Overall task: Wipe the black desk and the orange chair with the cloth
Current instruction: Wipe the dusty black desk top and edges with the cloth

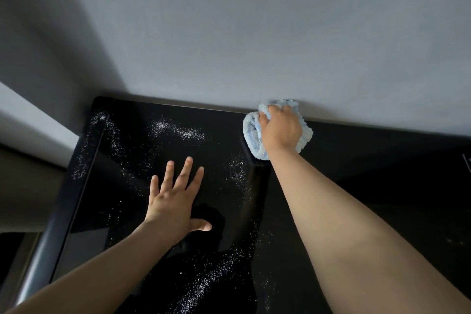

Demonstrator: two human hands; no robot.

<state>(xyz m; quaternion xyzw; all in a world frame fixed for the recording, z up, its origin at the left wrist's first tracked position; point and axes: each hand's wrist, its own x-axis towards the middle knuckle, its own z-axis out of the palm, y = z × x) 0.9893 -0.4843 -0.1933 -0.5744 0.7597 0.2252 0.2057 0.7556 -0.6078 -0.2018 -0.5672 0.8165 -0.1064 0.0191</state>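
**Right hand and cloth.** The right hand (280,130) is grasping the cloth (251,135). Its fingers are curling over a bunched wad and pressing it down at the far edge of the counter (356,160), where the black top is meeting the grey wall (254,33).

**Left hand.** The left hand (173,204) is lying released nearer the person, with fingers straight and spread and the palm flat on the counter, apparently bracing the body.

**Handling.** The cloth is appearing soft, light and limp, so it is likely to be losing its shape under a stroke. A gathered grip over the top of the wad, as here, is probably serving better than a pinch at one corner. The glossy counter is likely offering little resistance, so the wad should be gliding easily. Nothing about the cloth is looking fragile.

**Appearance.** The cloth is showing pale blue with a fluffy, ribbed pile. Its rolled folds are bulging out to both sides of the hand.

**Surroundings.** White specks (178,130) are lying scattered over the counter to the left of the right forearm, in patches near the far left corner, beyond the left fingertips and toward the near edge. The orange chair is not appearing in this view.
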